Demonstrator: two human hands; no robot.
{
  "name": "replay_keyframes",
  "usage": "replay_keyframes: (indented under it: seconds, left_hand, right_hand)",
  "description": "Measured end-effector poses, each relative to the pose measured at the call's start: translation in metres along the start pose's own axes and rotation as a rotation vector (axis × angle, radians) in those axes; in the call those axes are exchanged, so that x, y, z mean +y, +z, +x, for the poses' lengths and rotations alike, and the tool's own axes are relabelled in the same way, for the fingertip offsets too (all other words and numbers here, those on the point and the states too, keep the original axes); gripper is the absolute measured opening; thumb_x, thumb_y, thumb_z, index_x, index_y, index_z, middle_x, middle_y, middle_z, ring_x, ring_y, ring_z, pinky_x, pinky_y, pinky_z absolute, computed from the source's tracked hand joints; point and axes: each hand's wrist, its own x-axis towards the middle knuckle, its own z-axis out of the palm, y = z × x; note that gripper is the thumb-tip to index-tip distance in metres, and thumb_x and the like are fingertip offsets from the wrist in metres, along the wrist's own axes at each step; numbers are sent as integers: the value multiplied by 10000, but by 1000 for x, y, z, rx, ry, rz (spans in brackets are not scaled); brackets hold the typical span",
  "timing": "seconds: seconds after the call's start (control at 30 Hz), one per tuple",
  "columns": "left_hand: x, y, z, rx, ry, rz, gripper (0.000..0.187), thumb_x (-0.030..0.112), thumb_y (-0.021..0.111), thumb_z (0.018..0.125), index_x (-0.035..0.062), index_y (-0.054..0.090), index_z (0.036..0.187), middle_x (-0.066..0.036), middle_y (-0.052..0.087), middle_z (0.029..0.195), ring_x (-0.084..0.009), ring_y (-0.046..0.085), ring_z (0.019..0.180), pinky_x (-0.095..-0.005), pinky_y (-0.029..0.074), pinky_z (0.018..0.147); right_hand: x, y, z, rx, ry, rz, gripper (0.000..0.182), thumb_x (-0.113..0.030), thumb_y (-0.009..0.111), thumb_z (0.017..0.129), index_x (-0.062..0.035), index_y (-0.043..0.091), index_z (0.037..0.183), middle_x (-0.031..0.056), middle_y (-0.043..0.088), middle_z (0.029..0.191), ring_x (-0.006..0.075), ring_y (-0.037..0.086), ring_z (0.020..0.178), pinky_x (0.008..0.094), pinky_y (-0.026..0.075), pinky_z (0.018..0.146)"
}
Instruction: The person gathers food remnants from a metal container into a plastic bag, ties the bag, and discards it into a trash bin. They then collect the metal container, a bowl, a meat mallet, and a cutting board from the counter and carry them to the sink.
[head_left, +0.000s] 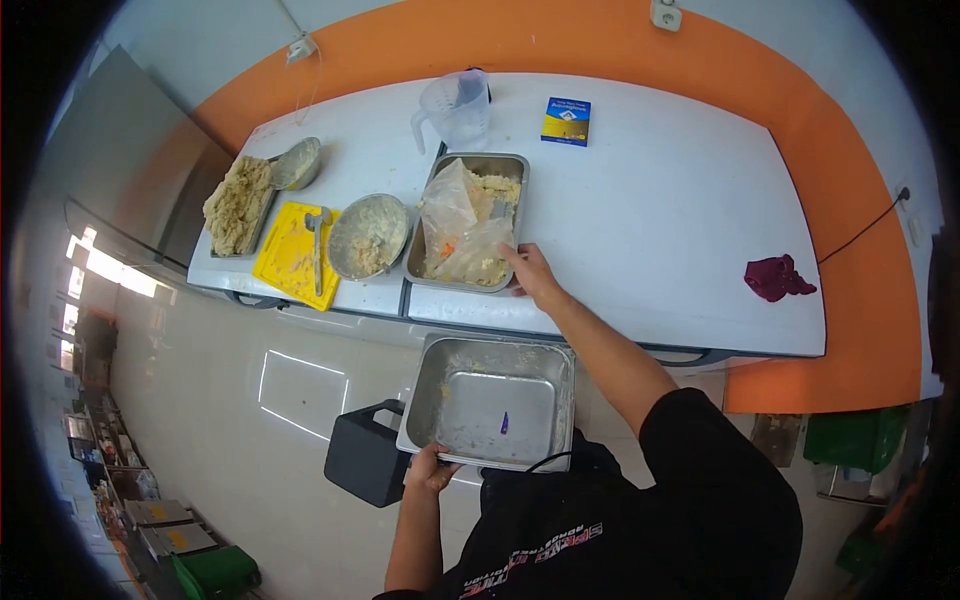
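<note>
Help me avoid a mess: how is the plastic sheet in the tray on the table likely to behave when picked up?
The plastic sheet is probably floppy, since it lies crumpled. It looks thin and see-through, so likely light. Lying over crumbly, moist-looking food, it may cling and drag bits along.

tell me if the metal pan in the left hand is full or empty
Nearly empty: the metal pan shows its bare bottom, with smeared residue and one small purple thing.
</note>
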Motion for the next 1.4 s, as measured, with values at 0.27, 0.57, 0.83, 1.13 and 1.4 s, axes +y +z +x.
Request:
replay_keyframes:
  seconds: [0.27,0.57,0.83,1.13,1.4]
  left_hand:
    - [-9,-16,-20,73,57,-8,381,-21,445,781,-49,429,1161,-193,466,1176,-402,511,1094,-558,483,923]
    - [-10,-67,-48,-21,118,104,266,53,506,767,7,476,1027,-143,520,1012,-335,587,891,-444,575,742]
    - [-3,-124,-14,-119,-70,258,271,58,502,774,10,466,1039,-158,496,1063,-299,526,968,-438,506,794]
    - [-38,-142,-5,-405,16,913,193,-54,544,793,-57,499,980,-175,581,949,-236,604,826,-354,530,804]
    - [-177,-104,-178,-802,656,1736,155,-27,458,895,-80,429,1038,-215,534,1033,-282,584,924,-376,540,810]
  right_hand:
    - [34,-11,18,-52,-240,177,340,-75,528,825,34,521,1147,117,594,1034,198,582,913,325,483,802]
    - [52,-150,-189,222,-321,429,375,-10,496,809,38,506,1181,123,599,1112,209,579,1002,308,454,894]
    - [134,-220,-377,663,-513,396,357,12,494,825,28,507,1182,101,595,1115,182,577,1021,306,451,899]
    - [233,-259,-623,1080,-490,427,356,-39,504,838,31,511,1187,96,597,1102,163,580,990,299,470,864]
    - [290,-306,-865,1314,-424,611,344,-41,504,858,45,508,1191,91,599,1106,155,574,997,287,469,856]
